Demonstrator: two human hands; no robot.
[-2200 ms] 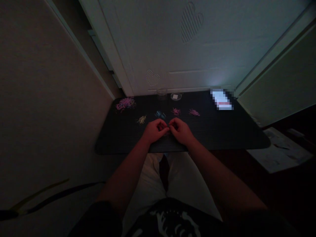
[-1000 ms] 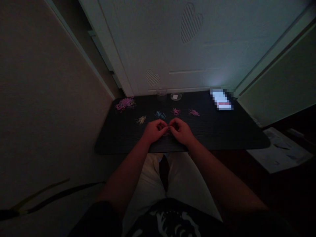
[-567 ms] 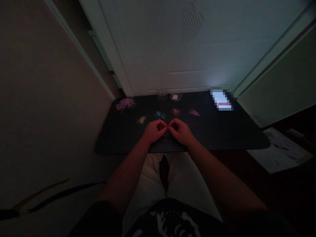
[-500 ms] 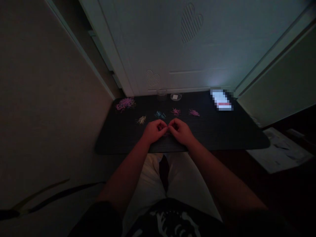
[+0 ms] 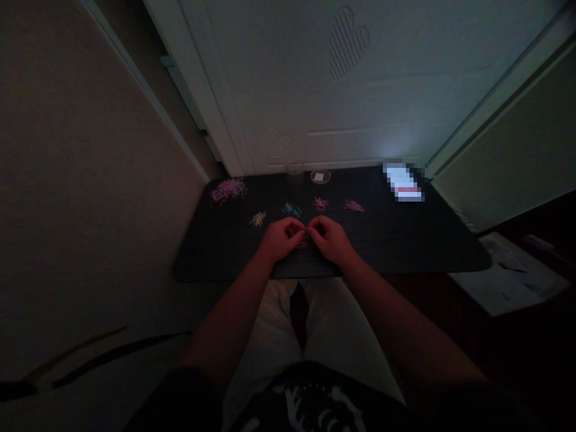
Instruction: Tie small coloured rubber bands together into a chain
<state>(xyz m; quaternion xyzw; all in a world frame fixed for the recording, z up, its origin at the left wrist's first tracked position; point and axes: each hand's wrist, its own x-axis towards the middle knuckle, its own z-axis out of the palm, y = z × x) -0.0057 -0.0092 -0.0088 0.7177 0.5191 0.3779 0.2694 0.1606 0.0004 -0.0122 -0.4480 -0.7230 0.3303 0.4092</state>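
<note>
My left hand [image 5: 282,239] and my right hand [image 5: 329,239] meet over the near middle of the black table, fingers curled and thumbs pinched against fingertips. Whatever sits in the two pinches is too small and dim to make out. Between and below the hands lies a small heap of pinkish strands [image 5: 304,242], partly hidden by them. Just beyond are small piles of thin short strands: a blue pile [image 5: 291,209], a red-pink pile [image 5: 321,204], a purple-pink pile [image 5: 354,206] and a pale yellow pile [image 5: 258,219].
A larger mixed pile of strands [image 5: 229,189] lies at the table's far left. A clear round container [image 5: 295,173] and a clear lid with a white label [image 5: 320,177] stand near the back edge. A lit, blurred-out screen [image 5: 404,182] glows at back right. Behind rises a white panel [image 5: 288,78].
The hands stay almost in place, with only a slight shift of the fingers. A little more of the pinkish heap shows between them. The other piles have not moved.
</note>
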